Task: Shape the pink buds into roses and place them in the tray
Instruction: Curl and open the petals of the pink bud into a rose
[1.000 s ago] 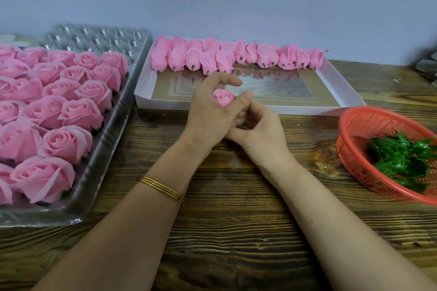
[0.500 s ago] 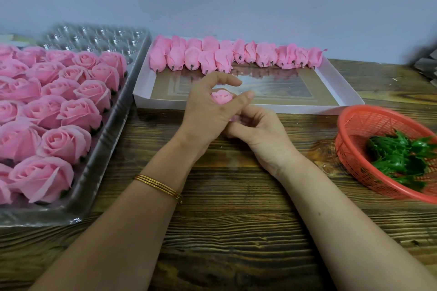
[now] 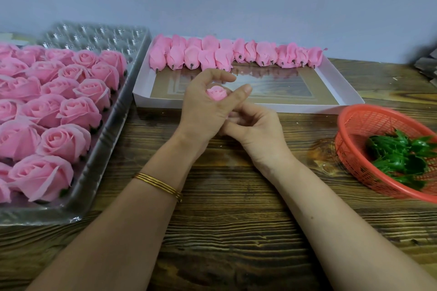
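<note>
Pinching one small rounded pink bud [image 3: 217, 93] between curled forefinger and thumb, the left hand [image 3: 203, 111] holds it with its top toward the camera. In this view the bud lines up with the near wall of the shallow white cardboard box [image 3: 236, 108]. The right hand [image 3: 257, 132] sits just below and to the right, its fingers curled under the left hand and touching it. The bud's base is hidden, so whether the right hand grips it cannot be told. Thin gold bangles [image 3: 158, 183] circle the left wrist.

Items on the dark wooden bench [image 3: 224, 220]:
- One clear moulded plastic tray [image 3: 111, 149], left. Opened pink roses [image 3: 66, 142] fill its near cells in rows. The frame edge cuts them off, so no total is readable.
- One white box, centre. Unshaped pink buds [image 3: 236, 54] lie overlapping along its far wall, with at least twelve dark stubs showing.
- One round red mesh basket [image 3: 350, 125], right, holding piled green leaves [image 3: 402, 156] that cannot be counted.
</note>
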Demonstrator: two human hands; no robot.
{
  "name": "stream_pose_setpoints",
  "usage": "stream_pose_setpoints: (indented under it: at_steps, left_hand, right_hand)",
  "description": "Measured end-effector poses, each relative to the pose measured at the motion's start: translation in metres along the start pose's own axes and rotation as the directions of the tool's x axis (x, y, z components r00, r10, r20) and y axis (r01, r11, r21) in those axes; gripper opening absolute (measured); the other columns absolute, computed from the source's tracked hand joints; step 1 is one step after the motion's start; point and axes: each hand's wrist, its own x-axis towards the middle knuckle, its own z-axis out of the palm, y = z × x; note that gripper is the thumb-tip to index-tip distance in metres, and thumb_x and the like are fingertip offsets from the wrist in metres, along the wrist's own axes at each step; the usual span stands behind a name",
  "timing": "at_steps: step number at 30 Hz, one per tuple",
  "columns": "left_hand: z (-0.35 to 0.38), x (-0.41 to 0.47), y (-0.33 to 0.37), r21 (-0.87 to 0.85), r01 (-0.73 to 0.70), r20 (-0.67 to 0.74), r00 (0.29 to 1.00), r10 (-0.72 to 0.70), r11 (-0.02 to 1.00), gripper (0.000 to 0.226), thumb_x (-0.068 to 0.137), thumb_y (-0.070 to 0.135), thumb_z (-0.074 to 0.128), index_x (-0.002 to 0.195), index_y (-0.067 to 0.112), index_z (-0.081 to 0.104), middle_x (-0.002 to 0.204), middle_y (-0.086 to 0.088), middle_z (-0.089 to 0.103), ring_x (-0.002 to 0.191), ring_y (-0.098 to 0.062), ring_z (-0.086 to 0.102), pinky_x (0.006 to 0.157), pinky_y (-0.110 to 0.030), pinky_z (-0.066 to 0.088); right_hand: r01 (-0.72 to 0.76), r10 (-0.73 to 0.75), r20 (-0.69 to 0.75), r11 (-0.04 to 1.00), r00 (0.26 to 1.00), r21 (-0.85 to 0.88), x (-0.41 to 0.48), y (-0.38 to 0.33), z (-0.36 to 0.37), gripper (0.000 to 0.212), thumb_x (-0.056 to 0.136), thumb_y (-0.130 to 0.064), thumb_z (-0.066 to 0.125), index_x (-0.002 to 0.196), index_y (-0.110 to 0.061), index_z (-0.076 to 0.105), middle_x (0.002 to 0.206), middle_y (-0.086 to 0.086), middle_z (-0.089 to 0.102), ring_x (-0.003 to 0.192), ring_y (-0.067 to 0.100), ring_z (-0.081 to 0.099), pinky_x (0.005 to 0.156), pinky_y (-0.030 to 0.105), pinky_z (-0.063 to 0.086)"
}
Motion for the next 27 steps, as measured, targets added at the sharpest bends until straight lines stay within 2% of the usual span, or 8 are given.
stream_pose_setpoints:
  at_steps: [4, 6, 9, 12, 15, 19, 22, 27]
  left_hand:
    - [-0.004, 0.002, 0.000, -0.144, 0.096, 0.096, 0.992, -0.083, 0.985, 0.038, 0.072, -0.002, 0.082, 0.100, 0.012, 0.061, 0.085, -0.011, 0.066, 0.070, -0.016, 0.061, 0.067, -0.032, 0.057]
    - [-0.005, 0.003, 0.001, -0.164, 0.125, 0.127, 0.986, -0.105, 0.978, 0.040, 0.071, -0.004, 0.081, 0.101, 0.013, 0.061, 0.092, -0.012, 0.067, 0.068, -0.016, 0.060, 0.058, -0.026, 0.055]
    - [-0.007, 0.003, 0.003, -0.174, 0.169, 0.183, 0.973, -0.137, 0.970, 0.045, 0.068, 0.000, 0.084, 0.104, 0.014, 0.061, 0.087, -0.006, 0.066, 0.058, -0.011, 0.058, 0.043, -0.019, 0.041]
    - [-0.010, 0.003, 0.006, -0.230, 0.260, 0.268, 0.943, -0.196, 0.938, 0.052, 0.062, 0.003, 0.085, 0.107, 0.011, 0.060, 0.082, 0.000, 0.066, 0.063, -0.015, 0.062, 0.060, -0.033, 0.045]
    - [-0.015, 0.003, 0.010, -0.244, 0.323, 0.358, 0.907, -0.224, 0.915, 0.044, 0.062, 0.008, 0.078, 0.102, 0.006, 0.062, 0.086, -0.004, 0.066, 0.075, -0.018, 0.065, 0.067, -0.031, 0.054]
    - [-0.021, 0.003, 0.012, -0.114, 0.356, 0.467, 0.843, -0.267, 0.927, 0.041, 0.069, 0.016, 0.073, 0.106, 0.001, 0.065, 0.099, -0.014, 0.066, 0.095, -0.022, 0.064, 0.085, -0.032, 0.053]
    - [-0.023, 0.002, 0.013, -0.087, 0.359, 0.525, 0.809, -0.263, 0.929, 0.038, 0.073, 0.019, 0.069, 0.107, 0.002, 0.067, 0.098, -0.010, 0.070, 0.095, -0.016, 0.067, 0.084, -0.026, 0.056]
    - [-0.023, 0.002, 0.013, -0.079, 0.367, 0.564, 0.783, -0.262, 0.927, 0.036, 0.078, 0.023, 0.066, 0.109, 0.004, 0.069, 0.101, -0.006, 0.072, 0.100, -0.014, 0.067, 0.090, -0.027, 0.053]
  right_hand:
    - [-0.042, 0.041, 0.009, 0.992, 0.999, 0.116, 0.002, -0.001, -0.002, 0.043, 0.077, 0.015, 0.067, 0.111, -0.011, 0.069, 0.097, 0.029, 0.067, 0.090, 0.028, 0.061, 0.101, 0.048, 0.047]
    - [-0.064, 0.061, 0.022, 0.984, 0.998, 0.166, 0.003, 0.000, -0.004, 0.040, 0.077, 0.016, 0.066, 0.111, -0.005, 0.068, 0.096, 0.028, 0.067, 0.091, 0.029, 0.061, 0.103, 0.051, 0.046]
    - [-0.088, 0.078, 0.054, 0.975, 0.995, 0.202, 0.004, 0.001, -0.007, 0.043, 0.078, 0.017, 0.063, 0.120, 0.008, 0.061, 0.077, 0.011, 0.069, 0.081, 0.022, 0.062, 0.095, 0.040, 0.049]
    - [-0.118, 0.096, 0.101, 0.962, 0.990, 0.246, 0.004, -0.002, -0.010, 0.043, 0.081, 0.017, 0.059, 0.123, 0.011, 0.056, 0.076, 0.007, 0.068, 0.078, 0.015, 0.063, 0.087, 0.029, 0.052]
    - [-0.130, 0.091, 0.138, 0.945, 0.986, 0.300, 0.004, -0.004, -0.012, 0.026, 0.081, 0.017, 0.057, 0.099, 0.001, 0.068, 0.075, 0.004, 0.071, 0.074, 0.012, 0.067, 0.077, 0.023, 0.056]
    - [-0.137, 0.081, 0.171, 0.928, 0.982, 0.346, 0.005, -0.005, -0.014, 0.029, 0.079, 0.017, 0.055, 0.082, -0.006, 0.074, 0.081, 0.007, 0.073, 0.079, 0.016, 0.069, 0.084, 0.026, 0.057]
    - [-0.178, 0.104, 0.213, 0.915, 0.972, 0.362, 0.005, -0.007, -0.014, 0.026, 0.075, 0.010, 0.058, 0.099, 0.003, 0.066, 0.090, 0.010, 0.071, 0.082, 0.017, 0.069, 0.083, 0.025, 0.057]
    - [-0.269, 0.174, 0.265, 0.883, 0.948, 0.385, 0.004, -0.011, -0.016, 0.014, 0.071, 0.000, 0.061, 0.073, -0.006, 0.073, 0.077, 0.007, 0.069, 0.074, 0.014, 0.067, 0.070, 0.019, 0.056]
